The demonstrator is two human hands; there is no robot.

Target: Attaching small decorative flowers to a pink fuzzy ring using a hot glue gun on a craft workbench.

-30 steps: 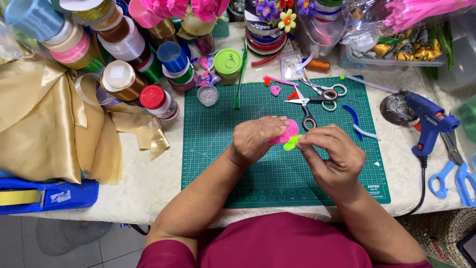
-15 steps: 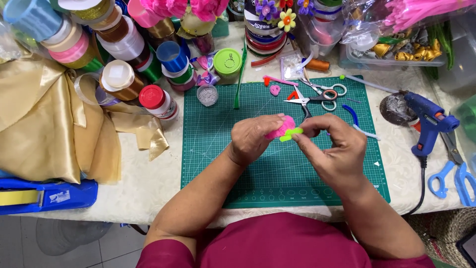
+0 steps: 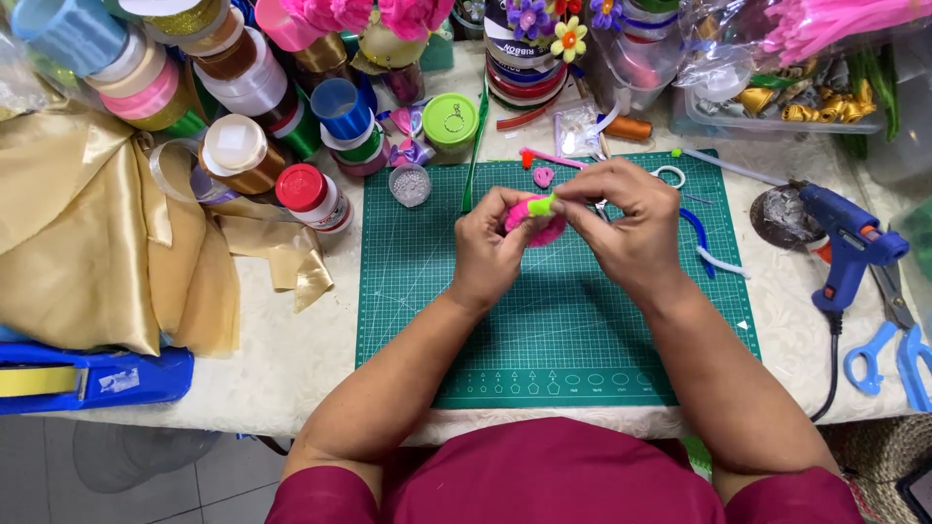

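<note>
**Both hands pinch a pink and green craft piece over the cutting mat**

Head view: the left hand and the right hand meet above the upper middle of the green cutting mat, which lies on the bench. Between them sits a fuzzy pink craft piece; the left hand's fingers are closed around its lower side, cupping it from the left. The right hand's thumb and forefinger are pinched shut on a short lime-green strip that touches the top of the pink piece. Both forearms reach in from the bottom edge, over a maroon shirt.

Just behind the hands, on the mat, lie a small pink heart shape and the white loop handle of a pair of scissors, mostly hidden by the right hand. A blue pipe cleaner and a white one curve out to the right of that hand. A blue glue gun rests off the mat's right edge, with blue-handled scissors near it. To the left, gold satin fabric is heaped beside stacked ribbon spools, and a red-capped jar stands near the mat's top left corner.
</note>
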